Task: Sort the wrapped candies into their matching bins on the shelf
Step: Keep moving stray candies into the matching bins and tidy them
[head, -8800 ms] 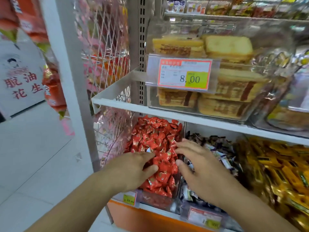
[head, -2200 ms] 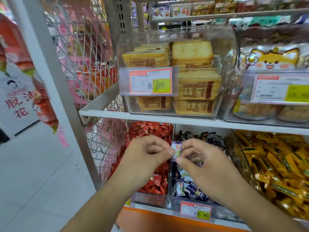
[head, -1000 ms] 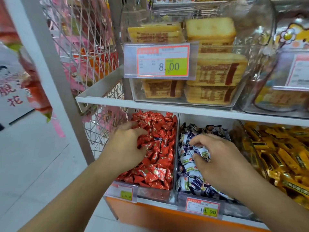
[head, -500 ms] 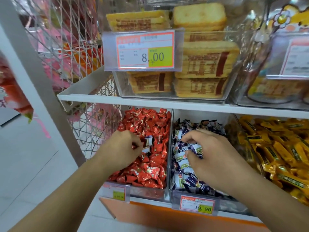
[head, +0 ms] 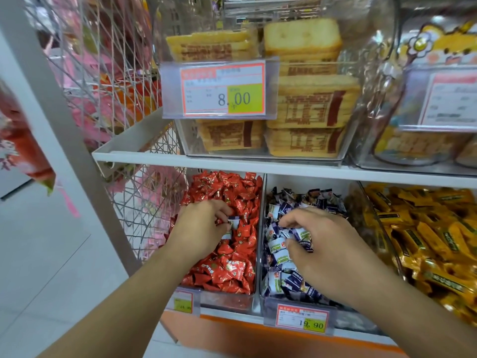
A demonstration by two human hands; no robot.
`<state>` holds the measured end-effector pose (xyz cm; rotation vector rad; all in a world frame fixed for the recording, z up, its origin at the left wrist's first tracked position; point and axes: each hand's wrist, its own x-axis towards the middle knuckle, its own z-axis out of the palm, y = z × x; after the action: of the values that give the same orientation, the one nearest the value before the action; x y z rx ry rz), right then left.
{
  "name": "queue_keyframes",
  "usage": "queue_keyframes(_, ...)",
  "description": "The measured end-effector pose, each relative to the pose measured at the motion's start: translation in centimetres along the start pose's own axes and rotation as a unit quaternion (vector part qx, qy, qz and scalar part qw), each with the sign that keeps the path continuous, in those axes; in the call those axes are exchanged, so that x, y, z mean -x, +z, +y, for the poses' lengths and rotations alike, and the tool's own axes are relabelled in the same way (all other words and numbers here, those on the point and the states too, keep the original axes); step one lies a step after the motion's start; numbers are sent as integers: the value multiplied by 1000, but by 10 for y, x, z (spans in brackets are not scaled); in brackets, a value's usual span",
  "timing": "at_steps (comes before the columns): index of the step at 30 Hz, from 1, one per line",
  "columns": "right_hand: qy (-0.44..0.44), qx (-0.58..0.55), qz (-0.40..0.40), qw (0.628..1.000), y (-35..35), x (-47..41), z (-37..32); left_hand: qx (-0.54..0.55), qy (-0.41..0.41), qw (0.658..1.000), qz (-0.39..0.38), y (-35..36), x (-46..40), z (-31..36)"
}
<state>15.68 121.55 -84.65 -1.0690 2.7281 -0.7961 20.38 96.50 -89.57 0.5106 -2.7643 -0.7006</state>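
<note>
Head view, nearest first: two price tags sit on the lower shelf's front edge, the left one (head: 182,301) half hidden by a forearm, the right one (head: 302,319) reading 19.90. Above them are three bins. The left hand (head: 200,229) reaches into the red candy bin (head: 227,299), fingertips pinching a blue-and-white candy (head: 234,223) among the reds. The right hand (head: 324,250), fingers curled, grips blue-and-white candies in the middle bin (head: 291,304). The yellow candy bin (head: 382,228) is cut off at the right. Upper shelf: stacked cakes (head: 307,99) behind an 8.00 tag (head: 223,90); their count is unclear.
</note>
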Motion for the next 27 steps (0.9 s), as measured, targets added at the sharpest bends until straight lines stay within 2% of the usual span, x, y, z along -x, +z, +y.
queue_keyframes(4, -1, -3, -5, 1000, 1, -1, -4, 10, 7, 1000, 17, -3, 4, 3)
queue_keyframes(7, -1, -9, -4, 1000, 1, -1, -5, 43, -8, 997, 57, -15, 7, 6)
queue_keyframes(10, 1, -11, 5, 1000, 1, -2, -6, 162, -24, 982, 92, -33, 12, 10)
queue_keyframes(12, 0, -27, 16, 999, 1, -2, -8, 287, -28, 953, 90, -45, 21, 20)
queue_keyframes(15, -1, -122, 26, 992, 1, -2, -16, 390, -21, 918, 64, -53, 39, 46)
queue_keyframes(18, 15, -271, 33, 962, -1, -2, -26, 421, 27, 907, 10, -48, 48, 66)
queue_keyframes(21, 43, -264, 76, 960, -8, 0, -20, 395, 54, 917, -10, -40, 45, 66)
queue_keyframes(23, 70, -159, 103, 979, -12, 2, -8, 351, 39, 935, 8, -35, 38, 53)
queue_keyframes(25, 86, -17, 89, 992, -16, 3, 1, 247, 16, 969, 18, -29, 29, 35)
queue_keyframes(27, 97, 18, 79, 992, -17, 2, 6, 109, 7, 994, -7, -21, 23, 21)
